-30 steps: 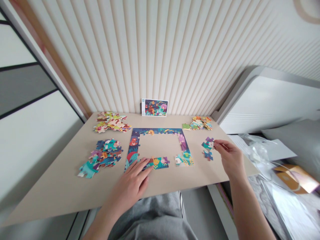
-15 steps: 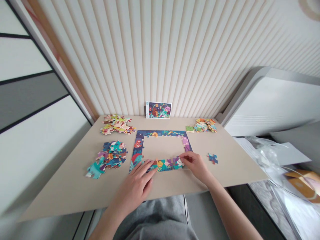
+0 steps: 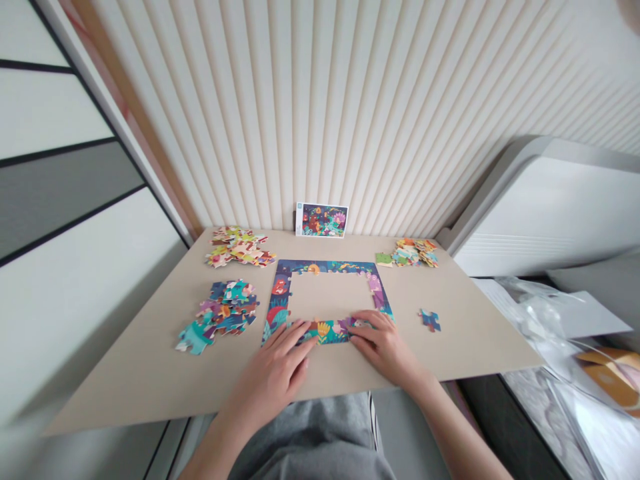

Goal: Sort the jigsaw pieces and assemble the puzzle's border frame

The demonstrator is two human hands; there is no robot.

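Note:
A jigsaw puzzle border forms a rectangular frame on the beige table, with bare tabletop inside it. My left hand lies with fingers outstretched on the lower left part of the border. On the lower right corner rests my right hand, its fingers spread over the pieces and covering part of them. Between the two hands a yellow flower on the bottom edge stays visible. One loose blue puzzle piece lies to the right of my right hand.
Left of the border is a pile of dark and teal pieces, with a yellow and red pile behind it. An orange and green pile sits at the back right. A picture card leans against the ribbed wall.
My right hand has gone from pinching at the lower right corner piece to lying spread over it, a little lower and leftward. My left hand stays on the border. The view has shifted slightly.

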